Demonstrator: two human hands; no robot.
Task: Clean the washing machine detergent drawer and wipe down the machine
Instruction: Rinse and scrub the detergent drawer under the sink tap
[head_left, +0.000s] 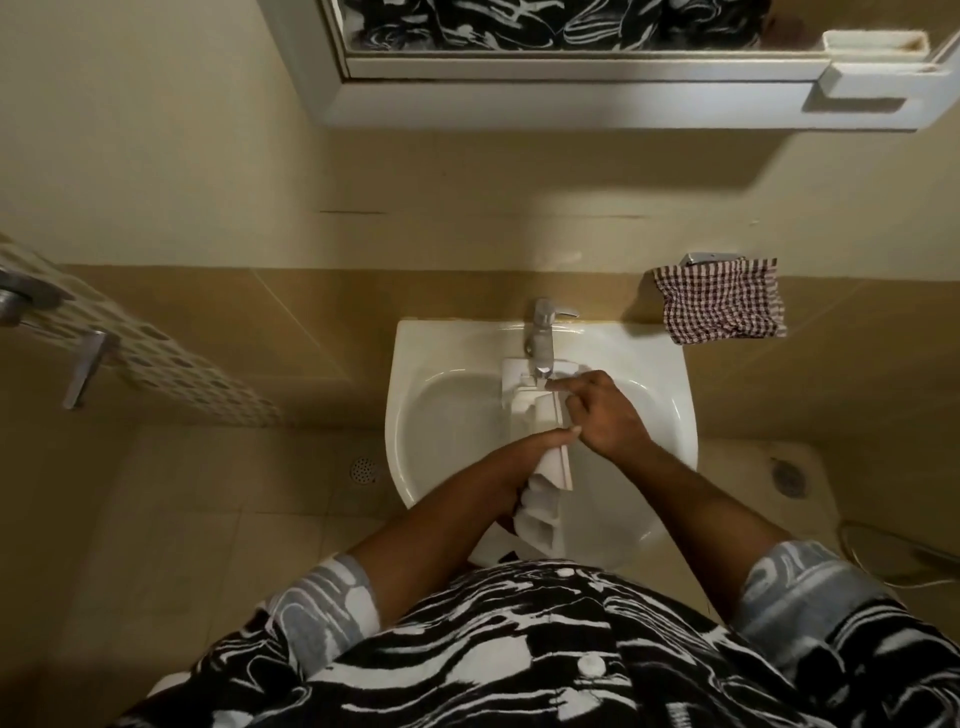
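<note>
Right, here we are at the sink (410, 364), and the detergent drawer (535, 415) is out of the machine and held lengthways over the basin, its far end tucked under the tap (543, 338). This looks like the rinse stage; whether water is actually running is too dim to call.

To do this bit well, keep the compartments facing the spout so the flow reaches the corners where residue cakes, tilt the near end down so dirty water drains into the bowl and not onto the shirt (519, 649), and work a fingertip along the dividers. A firm grip matters, since wet plastic is slippery.

Now the fingers. The left hand (509, 483) is wrapped around the near part of the drawer from the left side, fingers curled closed on it, thumb pressed along the top edge. That's the supporting hold. The right hand (602, 415) lies over the drawer's right edge near the middle, fingers only partly bent, tips extended toward the tap end and touching the plastic. It reads as rubbing or steadying; whether it truly clamps the drawer, I cannot tell.

A checked cloth (722, 301) hangs on the wall to the right, well apart, handy for the wipe-down later.
</note>
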